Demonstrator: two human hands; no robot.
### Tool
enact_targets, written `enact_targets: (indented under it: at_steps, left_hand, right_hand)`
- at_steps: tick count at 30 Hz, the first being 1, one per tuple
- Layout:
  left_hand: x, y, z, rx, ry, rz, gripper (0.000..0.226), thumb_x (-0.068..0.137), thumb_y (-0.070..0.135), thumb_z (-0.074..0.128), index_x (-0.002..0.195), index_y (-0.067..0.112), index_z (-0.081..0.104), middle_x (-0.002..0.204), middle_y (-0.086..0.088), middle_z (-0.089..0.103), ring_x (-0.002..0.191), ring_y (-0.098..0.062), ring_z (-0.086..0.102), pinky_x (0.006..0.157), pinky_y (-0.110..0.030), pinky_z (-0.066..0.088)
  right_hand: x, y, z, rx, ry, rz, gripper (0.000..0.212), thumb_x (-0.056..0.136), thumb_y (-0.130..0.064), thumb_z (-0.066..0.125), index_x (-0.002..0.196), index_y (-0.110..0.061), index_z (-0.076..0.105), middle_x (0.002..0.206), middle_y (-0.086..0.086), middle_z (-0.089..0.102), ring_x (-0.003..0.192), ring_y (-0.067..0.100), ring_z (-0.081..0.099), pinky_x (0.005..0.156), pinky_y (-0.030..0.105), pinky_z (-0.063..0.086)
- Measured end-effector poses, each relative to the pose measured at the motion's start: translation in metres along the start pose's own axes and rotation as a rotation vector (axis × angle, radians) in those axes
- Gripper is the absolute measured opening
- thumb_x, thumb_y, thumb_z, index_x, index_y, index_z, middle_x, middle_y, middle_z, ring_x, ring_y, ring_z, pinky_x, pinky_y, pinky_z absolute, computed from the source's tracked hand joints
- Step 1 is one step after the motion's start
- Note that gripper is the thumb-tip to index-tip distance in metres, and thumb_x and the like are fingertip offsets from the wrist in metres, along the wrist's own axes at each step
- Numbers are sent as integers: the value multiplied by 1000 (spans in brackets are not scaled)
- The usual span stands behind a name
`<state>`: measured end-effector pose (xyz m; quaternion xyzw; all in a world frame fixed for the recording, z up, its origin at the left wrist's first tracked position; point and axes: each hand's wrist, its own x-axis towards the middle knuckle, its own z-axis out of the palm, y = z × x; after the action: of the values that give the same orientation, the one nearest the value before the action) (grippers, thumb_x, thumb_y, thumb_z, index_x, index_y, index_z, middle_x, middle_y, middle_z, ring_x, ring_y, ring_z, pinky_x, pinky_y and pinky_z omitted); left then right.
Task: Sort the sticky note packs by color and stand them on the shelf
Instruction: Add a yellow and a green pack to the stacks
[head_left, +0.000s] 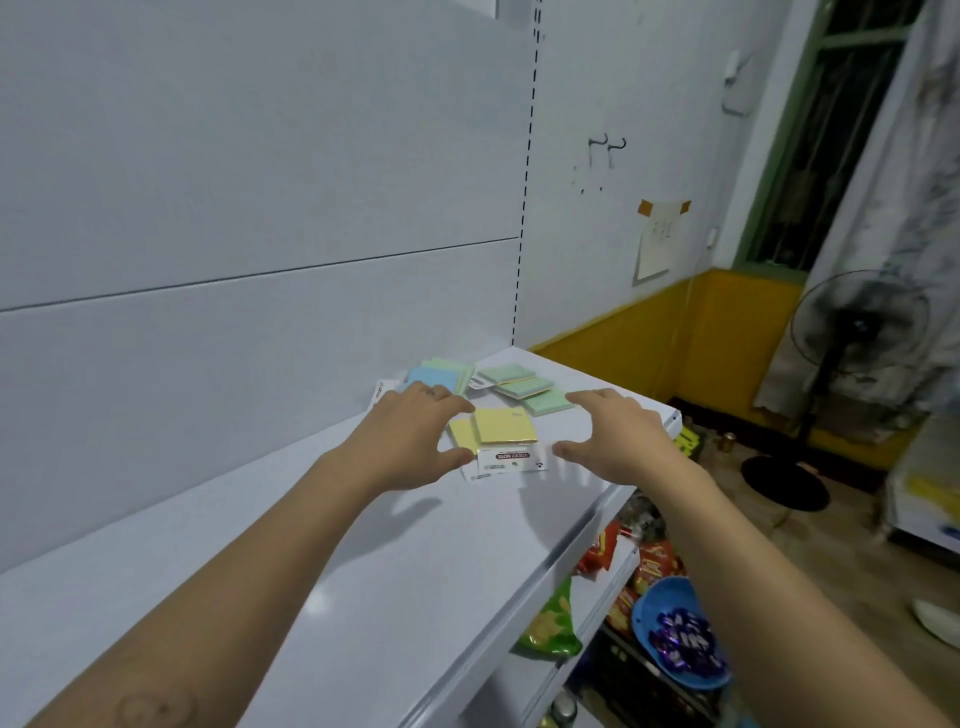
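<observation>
- Shelf (363, 545): every pack lies flat on it, none standing; sorting looks barely begun.
- Left grip (410, 441) and right grip (613, 441): both released, fingers spread, flanking the yellow packs (504, 426).
- Blue-and-green pile (431, 376), behind the left grip: colours mixed.
- Green packs (519, 387): loosely grouped, far right.
- Yellow packs: two, overlapping.

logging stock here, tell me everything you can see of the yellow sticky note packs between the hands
Two pale yellow sticky note packs lie flat on the white shelf, one overlapping the other. A white header card printed STICKY NOTE faces the camera. The left hand has its thumb at the card's edge; the right hand hovers beside it.
</observation>
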<state>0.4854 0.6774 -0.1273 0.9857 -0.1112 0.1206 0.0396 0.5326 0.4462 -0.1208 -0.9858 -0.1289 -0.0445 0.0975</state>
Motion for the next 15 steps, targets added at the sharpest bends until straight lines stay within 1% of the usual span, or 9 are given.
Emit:
enact_targets:
  at_steps: [4,8,11,15]
  left_hand:
    - [34,3,13,-7,-74,35,50,91,45,54,139,34,41,143,9,43,131,-16,35,103,-34,32]
    - [71,4,29,-40,-172,-8,45,94,38,52,138,36,43,145,11,40,130,-14,36,102,-34,31]
    - [99,8,38,-51,-277,-7,45,92,40,55,136,39,44,147,10,40,133,-15,33,106,-37,32]
    - [127,18,52,-69,-413,-41,52,88,45,59,137,46,41,155,11,26,140,-13,26,112,-35,27]
  right_hand:
    - [28,25,8,28,-16,21,71,86,-54,58,147,-29,32,154,0,32,137,25,34,110,47,28]
    - [67,47,20,60,-35,-14,69,86,-54,58,146,-28,34,152,0,35,137,25,35,108,45,30]
    - [100,63,28,77,-67,-56,68,86,-53,59,145,-28,36,151,0,37,135,24,38,107,44,33]
    - [147,78,32,116,-58,-125,65,85,-51,61,142,-28,39,148,1,40,133,24,40,104,43,36]
